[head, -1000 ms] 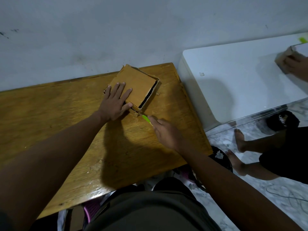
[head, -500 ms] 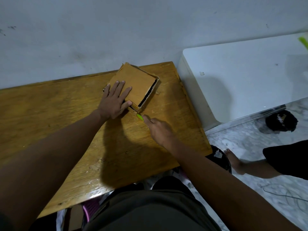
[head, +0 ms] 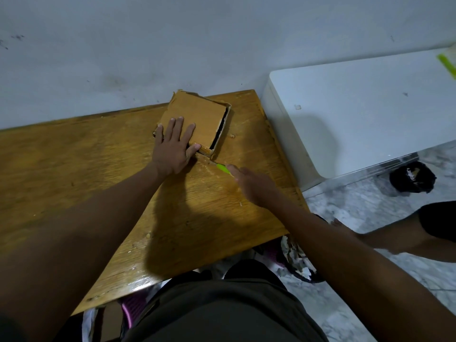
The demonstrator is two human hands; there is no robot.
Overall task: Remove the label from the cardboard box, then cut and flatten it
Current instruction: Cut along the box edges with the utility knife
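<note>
My two hands are out over the one wooden worktop. Nearest me, my right hand is curling its fingers around a single green-handled cutter, whose tip is pointing at the near corner of the box; whether the blade is touching the cardboard I cannot tell. Just beyond it, my left hand is lying flat with straight, spread fingers, pressing down on the top of the one cardboard box and gripping nothing. The box is sitting at the far right of the worktop, close to the wall, turned at an angle. It is shallow and brown, its top face plain, its far edge ragged, and a dark gap is showing along its right side where the top is lifting away from the side. A few pale scraps are lying on the wood around it. To the right, one white cabinet is standing beside the worktop, with another person's leg on the marble floor.
</note>
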